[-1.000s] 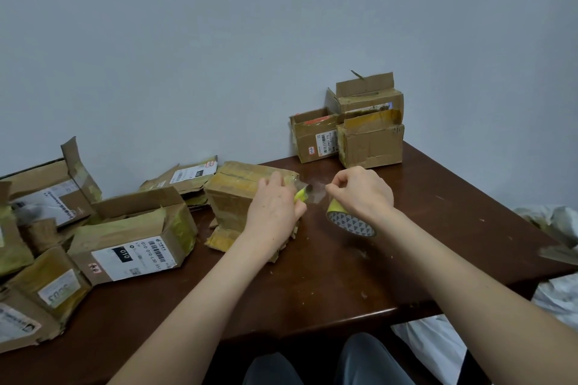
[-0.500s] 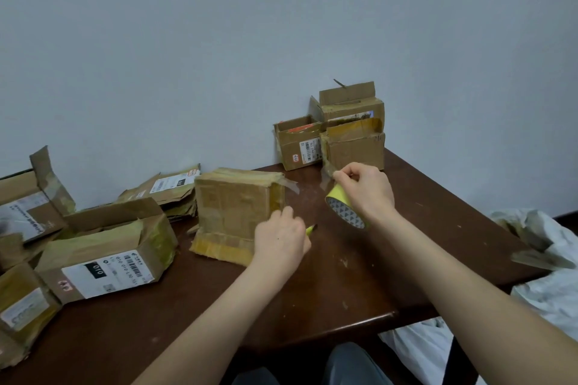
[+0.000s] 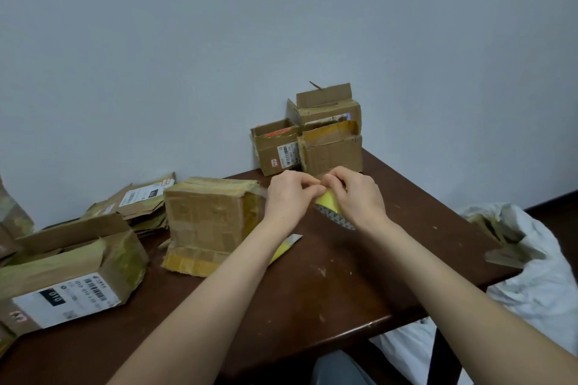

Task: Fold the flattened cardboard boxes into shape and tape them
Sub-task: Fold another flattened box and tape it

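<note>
My right hand (image 3: 358,197) grips a yellow tape roll (image 3: 330,208) just above the dark wooden table (image 3: 344,291). My left hand (image 3: 289,200) meets it from the left, its fingertips pinched on the roll's upper edge. A folded, taped cardboard box (image 3: 203,219) stands upright just left of my left hand, with a loose strip of clear tape at its top right corner. A yellow cutter (image 3: 286,247) lies on the table, partly hidden under my left forearm.
Three formed boxes (image 3: 328,147) are stacked at the table's back against the wall. Flattened boxes (image 3: 137,200) lie behind the folded one. An open labelled box (image 3: 72,278) sits at the left. A white bag (image 3: 538,284) with scraps lies off the table's right edge.
My left hand has let go of the yellow cutter, which now lies on the table, and has moved up to the tape roll. The camera view has tilted slightly.
</note>
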Demonstrator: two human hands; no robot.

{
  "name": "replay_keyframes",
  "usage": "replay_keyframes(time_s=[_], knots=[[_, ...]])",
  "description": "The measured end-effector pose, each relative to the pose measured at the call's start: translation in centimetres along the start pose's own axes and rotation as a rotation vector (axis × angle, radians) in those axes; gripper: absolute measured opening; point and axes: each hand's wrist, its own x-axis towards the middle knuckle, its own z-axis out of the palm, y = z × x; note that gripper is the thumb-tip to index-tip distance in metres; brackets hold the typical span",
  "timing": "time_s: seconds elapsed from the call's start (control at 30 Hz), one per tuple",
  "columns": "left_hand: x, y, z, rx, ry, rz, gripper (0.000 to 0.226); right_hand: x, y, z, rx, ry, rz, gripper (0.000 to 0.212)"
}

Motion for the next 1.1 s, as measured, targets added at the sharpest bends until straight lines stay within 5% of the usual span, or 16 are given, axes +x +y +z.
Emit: replay_keyframes(time_s=[0.17,0.27,0.33,0.4,0.57,0.77,0.93,1.1], knots=[[1.0,1.3,0.9,-0.004,0.102,-0.084,0.015,0.0,0.4,0.5,0.113,-0.021,0.155,0.025],[1.6,1.2,1.4,-0.004,0.145,-0.114,0.014,0.5,0.5,-0.1,0.277,0.01,0.282,0.049],[1.9,0.5,1.3,-0.096,0.199,-0.181,0.013,0.7,1.1,-1.1,0.376,-0.06,0.302,0.069],[2.0,0.4,1.0,-0.098,0.2,-0.16,0.013,0.6,1.7,-1.2,0.365,-0.209,0.213,0.065],[2.4,0.4,-0.4,0.317,0.113,0.071,0.022,1.1,1.5,-0.7,-0.042,-0.22,0.08,0.041],[4.9,-7.0,-9.9,0.402,0.201,-0.075,0.027,0.7,1.9,-1.4,-0.612,-0.471,0.085,0.017],[4.5,-13.3,-13.9,0.373,0.057,-0.346,0.036,1.8,-6.8,2.5,-0.076,-0.241,-0.037,0.047],[2.1,-15.3,-12.5,0.277,-0.155,-0.453,0.053,0.5,-14.3,10.5,0.008,-0.461,0.052,0.068]])
